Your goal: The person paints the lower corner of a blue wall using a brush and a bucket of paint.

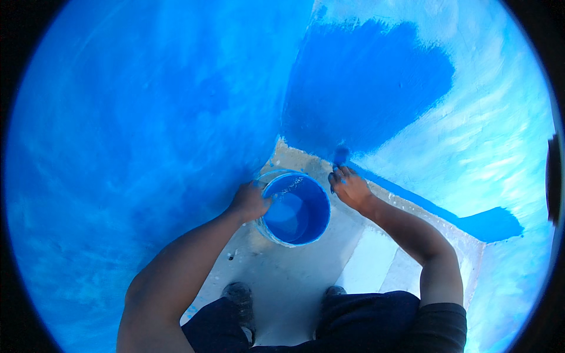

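One bucket [319,215] is just right of the left hand [250,202], whose curled fingers clasp its left edge; the right hand [351,187], a little beyond the bucket's other side, pinches the brush [341,155], handle mostly hidden, with bristles against the wall [371,82] just above the floor [282,267]

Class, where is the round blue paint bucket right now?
In the head view, the round blue paint bucket is near the centre; the left hand grips its left side, and the right hand is just beyond its right side.
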The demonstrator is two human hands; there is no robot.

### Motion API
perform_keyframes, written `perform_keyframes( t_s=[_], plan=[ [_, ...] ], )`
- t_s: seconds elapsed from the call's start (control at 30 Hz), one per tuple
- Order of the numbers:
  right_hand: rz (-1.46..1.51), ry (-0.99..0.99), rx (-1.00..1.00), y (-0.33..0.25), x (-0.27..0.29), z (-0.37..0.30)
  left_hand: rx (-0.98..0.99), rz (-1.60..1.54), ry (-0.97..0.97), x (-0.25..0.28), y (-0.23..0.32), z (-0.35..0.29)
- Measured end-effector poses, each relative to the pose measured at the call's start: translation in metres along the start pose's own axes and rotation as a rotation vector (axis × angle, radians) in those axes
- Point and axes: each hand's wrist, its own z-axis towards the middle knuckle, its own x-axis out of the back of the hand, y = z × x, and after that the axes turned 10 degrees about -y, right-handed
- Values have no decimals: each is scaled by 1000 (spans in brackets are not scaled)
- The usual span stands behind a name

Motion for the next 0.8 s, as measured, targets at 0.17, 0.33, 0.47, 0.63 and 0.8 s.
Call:
perform_keyframes(
  t_s=[0.17,0.33,0.47,0.63,0.8],
  plan=[
    [-2,-200,-43,1,12,5,25,-18,5,17,31,3],
    [-66,197,67,2,29,7,-28,16,133,21,39,0],
    [48,-196,-57,0,21,5,8,-83,66,21,41,5],
    [-64,68,61,1,30,6,11,-15,90,21,39,4],
    [-28,-141,-48,4,34,8,20,-14,63,24,46,4]
  ],
)
